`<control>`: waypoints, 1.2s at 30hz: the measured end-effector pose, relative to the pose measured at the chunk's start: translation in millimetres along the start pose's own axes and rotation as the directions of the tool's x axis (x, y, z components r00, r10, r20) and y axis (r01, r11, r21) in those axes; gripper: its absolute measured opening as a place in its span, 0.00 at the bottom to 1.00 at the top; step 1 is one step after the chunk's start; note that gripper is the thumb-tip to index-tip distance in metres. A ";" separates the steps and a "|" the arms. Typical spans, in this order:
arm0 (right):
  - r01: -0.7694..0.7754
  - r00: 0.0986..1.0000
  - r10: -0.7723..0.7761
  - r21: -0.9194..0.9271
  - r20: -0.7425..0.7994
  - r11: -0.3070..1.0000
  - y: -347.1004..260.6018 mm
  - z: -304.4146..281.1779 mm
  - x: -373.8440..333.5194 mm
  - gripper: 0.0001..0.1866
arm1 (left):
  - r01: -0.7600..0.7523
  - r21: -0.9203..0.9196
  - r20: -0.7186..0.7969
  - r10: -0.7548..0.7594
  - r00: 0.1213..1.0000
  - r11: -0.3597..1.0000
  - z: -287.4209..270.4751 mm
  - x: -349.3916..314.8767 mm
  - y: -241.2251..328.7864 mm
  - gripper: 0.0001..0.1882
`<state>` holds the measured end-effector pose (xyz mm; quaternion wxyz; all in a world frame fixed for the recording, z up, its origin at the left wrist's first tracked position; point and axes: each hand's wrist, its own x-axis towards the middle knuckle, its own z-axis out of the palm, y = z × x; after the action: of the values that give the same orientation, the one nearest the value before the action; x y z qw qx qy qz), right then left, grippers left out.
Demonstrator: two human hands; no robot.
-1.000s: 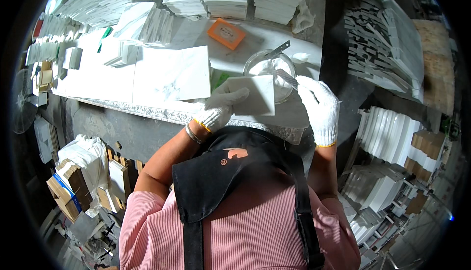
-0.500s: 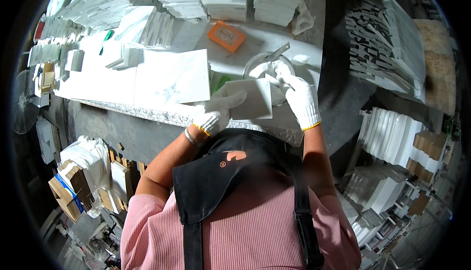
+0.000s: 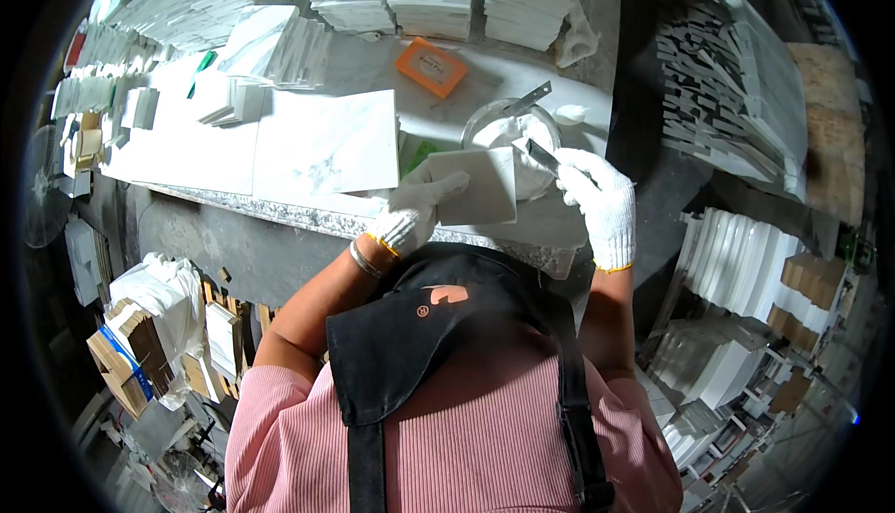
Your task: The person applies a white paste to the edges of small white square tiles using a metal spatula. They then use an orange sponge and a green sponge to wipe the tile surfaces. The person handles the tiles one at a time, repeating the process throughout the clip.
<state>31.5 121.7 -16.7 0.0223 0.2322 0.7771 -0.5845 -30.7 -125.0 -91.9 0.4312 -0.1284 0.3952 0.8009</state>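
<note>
Tiles in white stacks lie far to the left of the gloved fingers, parked out of the working space, and a large marble slab rests flat on the table just left of them, giving a clean surface beside the work. The left hand has its fingers closed on the left edge of a small square tile, thumb on top, holding it level above the table's near edge so its upper face stays open to the tool. Beyond the tile, touching its far corner in the view, sits a round bowl of white paste, close enough for short trips. A second metal blade leans in that bowl. The right hand grips a putty knife, fingers wrapped shut round the handle, blade pointing left toward the tile and the bowl. An orange box lies farther back.
</note>
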 end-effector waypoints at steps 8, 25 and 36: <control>0.103 0.994 -0.106 -0.101 -0.025 0.990 -2.2 2.3 -6.5 0.12 | 0.007 -0.002 0.030 -0.007 1.000 1.000 3.5 -2.0 3.9 0.23; 0.126 0.990 -0.130 -0.074 -0.055 0.989 -5.3 2.8 -12.0 0.13 | 0.019 0.039 0.012 -0.019 1.000 0.999 3.8 -2.5 4.1 0.23; 0.006 1.000 -0.006 -0.070 0.006 0.998 6.0 -5.3 -14.1 0.13 | 0.026 0.051 0.011 -0.027 1.000 0.998 5.6 -3.1 7.1 0.22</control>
<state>47.7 123.1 -16.1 0.0310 0.2273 0.7978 -0.5576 -33.7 -124.9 -82.8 0.4473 -0.1179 0.4111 0.7855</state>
